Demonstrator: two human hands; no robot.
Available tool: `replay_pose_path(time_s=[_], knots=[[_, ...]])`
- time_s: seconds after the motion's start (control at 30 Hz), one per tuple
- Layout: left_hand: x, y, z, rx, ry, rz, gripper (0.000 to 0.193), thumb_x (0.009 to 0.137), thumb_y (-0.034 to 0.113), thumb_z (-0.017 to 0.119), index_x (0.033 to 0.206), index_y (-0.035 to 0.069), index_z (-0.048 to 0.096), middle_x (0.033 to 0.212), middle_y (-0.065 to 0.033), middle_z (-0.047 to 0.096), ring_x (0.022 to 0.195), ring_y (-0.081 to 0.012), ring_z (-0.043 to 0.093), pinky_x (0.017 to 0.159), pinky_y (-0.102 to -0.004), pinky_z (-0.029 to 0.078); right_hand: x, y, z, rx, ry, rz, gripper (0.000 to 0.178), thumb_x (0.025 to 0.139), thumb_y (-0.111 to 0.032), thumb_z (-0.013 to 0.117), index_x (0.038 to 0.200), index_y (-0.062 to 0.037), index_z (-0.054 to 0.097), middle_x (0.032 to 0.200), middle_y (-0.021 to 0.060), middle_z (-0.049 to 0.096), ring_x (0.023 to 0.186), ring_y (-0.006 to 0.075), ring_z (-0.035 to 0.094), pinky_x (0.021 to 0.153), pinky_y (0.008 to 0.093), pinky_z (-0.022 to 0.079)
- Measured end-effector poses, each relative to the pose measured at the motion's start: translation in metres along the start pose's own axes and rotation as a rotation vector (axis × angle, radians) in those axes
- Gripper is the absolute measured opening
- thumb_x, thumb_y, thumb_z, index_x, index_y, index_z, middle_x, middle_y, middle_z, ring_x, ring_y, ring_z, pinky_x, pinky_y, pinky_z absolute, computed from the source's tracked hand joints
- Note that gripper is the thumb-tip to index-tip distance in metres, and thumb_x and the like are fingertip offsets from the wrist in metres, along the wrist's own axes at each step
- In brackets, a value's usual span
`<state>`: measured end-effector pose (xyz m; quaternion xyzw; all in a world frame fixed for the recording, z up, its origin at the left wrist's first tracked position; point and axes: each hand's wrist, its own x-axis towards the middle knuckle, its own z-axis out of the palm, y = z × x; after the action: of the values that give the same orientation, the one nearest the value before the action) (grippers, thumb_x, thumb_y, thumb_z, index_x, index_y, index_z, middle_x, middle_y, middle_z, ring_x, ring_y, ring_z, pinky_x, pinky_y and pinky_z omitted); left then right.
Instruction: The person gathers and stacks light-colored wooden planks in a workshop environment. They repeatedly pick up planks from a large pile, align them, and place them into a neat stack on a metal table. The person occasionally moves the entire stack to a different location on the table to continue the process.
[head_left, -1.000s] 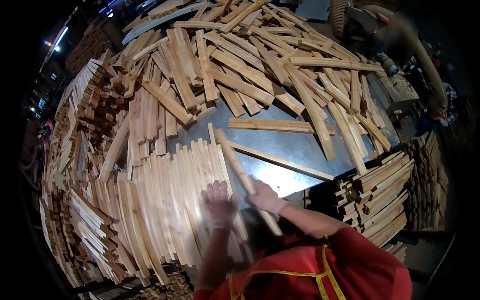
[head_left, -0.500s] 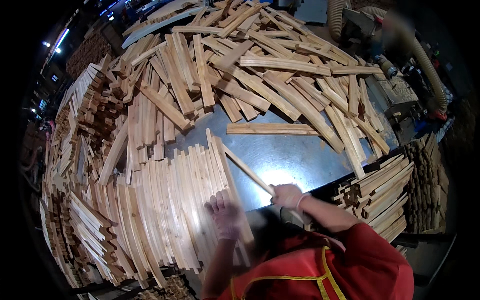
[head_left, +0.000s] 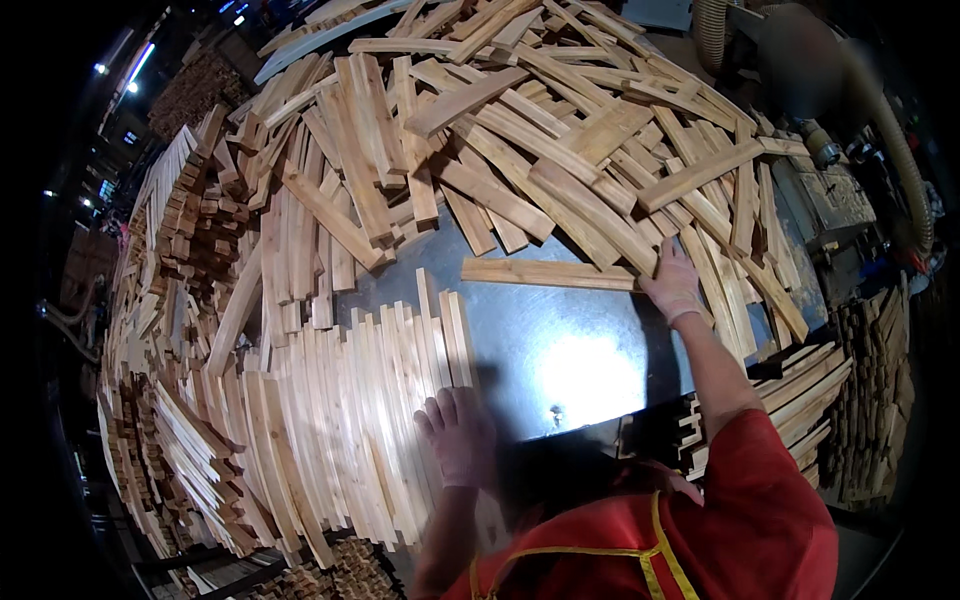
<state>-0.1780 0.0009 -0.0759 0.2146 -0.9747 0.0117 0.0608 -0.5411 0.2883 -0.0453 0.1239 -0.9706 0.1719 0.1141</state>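
My left hand [head_left: 460, 435], in a pale work glove, lies on the right end of a row of wooden strips [head_left: 375, 400] set side by side on edge. Its fingers stretch over the last strips. My right hand [head_left: 674, 285], gloved too, reaches forward to the near edge of a loose heap of slats. Thumb and fingers close around the end of a wooden slat [head_left: 595, 215] sloping down from the heap. Beside that hand, a single slat [head_left: 545, 273] lies crosswise on the shiny metal tabletop [head_left: 590, 340].
The jumbled heap of slats [head_left: 480, 185] covers the far side of the table. Stacked strips [head_left: 200, 225] rise at left, with more stacks [head_left: 790, 405] at right below the table edge. A ribbed hose [head_left: 905, 170] and machinery stand at far right.
My right hand has let go of the thin strip it held and moved forward to the heap. Another slat now lies across the heap's right side. My left hand stays at the row.
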Motion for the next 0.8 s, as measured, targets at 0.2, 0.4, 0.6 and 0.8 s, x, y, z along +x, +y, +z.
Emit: replay_pose_path(time_s=[0.2, 0.4, 0.6, 0.8], knots=[[0.003, 0.003, -0.016, -0.076, -0.156, -0.081, 0.079, 0.085, 0.036, 0.072, 0.155, 0.007, 0.05, 0.156, -0.0183, 0.048, 0.149, -0.0429, 0.039, 0.127, -0.0639, 0.023, -0.083, -0.039, -0.013, 0.564, -0.504, 0.138, 0.095, 0.082, -0.034, 0.078, 0.164, -0.0013, 0.043, 0.129, 0.0301, 0.072, 0.123, 0.0441, 0.07, 0.11, 0.0436, 0.053], [-0.011, -0.005, -0.001, -0.072, -0.142, -0.11, 0.089, 0.087, 0.041, 0.074, 0.164, 0.01, 0.043, 0.166, -0.0164, 0.042, 0.159, -0.0429, 0.03, 0.133, -0.0624, 0.014, -0.156, -0.145, 0.011, 0.361, -1.137, -0.364, 0.073, 0.103, -0.047, 0.061, 0.156, -0.0006, 0.041, 0.102, 0.0278, 0.075, 0.098, 0.0455, 0.075, 0.091, 0.0538, 0.058], [0.009, 0.009, -0.042, -0.157, -0.31, -0.148, 0.085, 0.086, 0.045, 0.077, 0.159, 0.012, 0.047, 0.164, -0.0147, 0.043, 0.158, -0.0396, 0.03, 0.132, -0.0622, 0.015, -0.101, -0.197, 0.081, 0.755, -0.691, -0.578, 0.047, 0.099, -0.039, 0.064, 0.123, 0.001, 0.063, 0.108, 0.0248, 0.075, 0.104, 0.0475, 0.072, 0.091, 0.0556, 0.058], [0.008, 0.008, -0.039, -0.13, -0.279, -0.131, 0.086, 0.087, 0.05, 0.078, 0.158, 0.012, 0.047, 0.162, -0.0174, 0.043, 0.157, -0.0392, 0.032, 0.131, -0.0634, 0.015, 0.045, -0.199, 0.049, -0.007, -0.287, -0.245, 0.1, 0.073, -0.043, 0.088, 0.155, -0.0066, 0.045, 0.156, 0.0199, 0.047, 0.147, 0.0437, 0.044, 0.109, 0.059, 0.048]])
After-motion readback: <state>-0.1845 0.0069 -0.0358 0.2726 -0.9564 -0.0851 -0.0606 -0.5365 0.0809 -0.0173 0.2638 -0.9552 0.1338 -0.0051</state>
